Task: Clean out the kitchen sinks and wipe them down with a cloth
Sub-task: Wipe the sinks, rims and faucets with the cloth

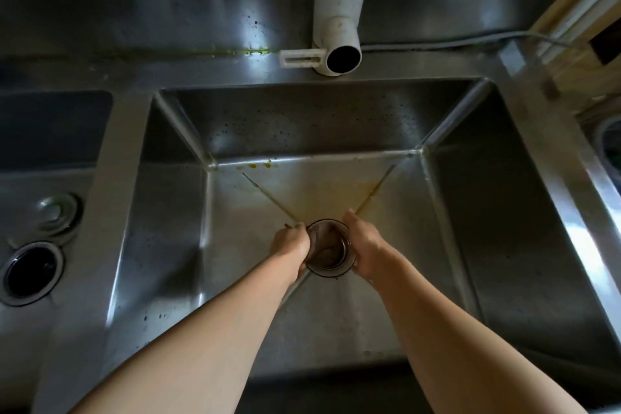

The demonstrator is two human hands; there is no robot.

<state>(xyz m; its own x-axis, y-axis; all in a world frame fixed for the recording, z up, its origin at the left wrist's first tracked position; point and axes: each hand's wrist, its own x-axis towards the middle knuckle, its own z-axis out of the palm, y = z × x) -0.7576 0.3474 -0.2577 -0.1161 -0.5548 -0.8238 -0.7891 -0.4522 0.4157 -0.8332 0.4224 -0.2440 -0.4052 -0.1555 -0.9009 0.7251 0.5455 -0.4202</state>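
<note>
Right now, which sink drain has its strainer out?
The left sink's drain: an open black hole, its stopper lying beside it. The middle sink's drain has both hands at its strainer.

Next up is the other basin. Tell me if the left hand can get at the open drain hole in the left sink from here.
Probably yes: nothing covers the drain hole. But the left hand is busy at the strainer and must let go, then cross the divider.

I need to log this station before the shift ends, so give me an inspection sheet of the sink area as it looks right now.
Surface: middle sink, yellowish stains on the floor, dark specks on the back wall.
Job's things: round strainer basket at the drain; no cloth seen.
Clutter: white clip on the ledge.
Hands: left hand and right hand grip the basket's sides.
Cables: grey cable along the ledge.
Surroundings: white pipe above; left sink with open drain hole.
</note>
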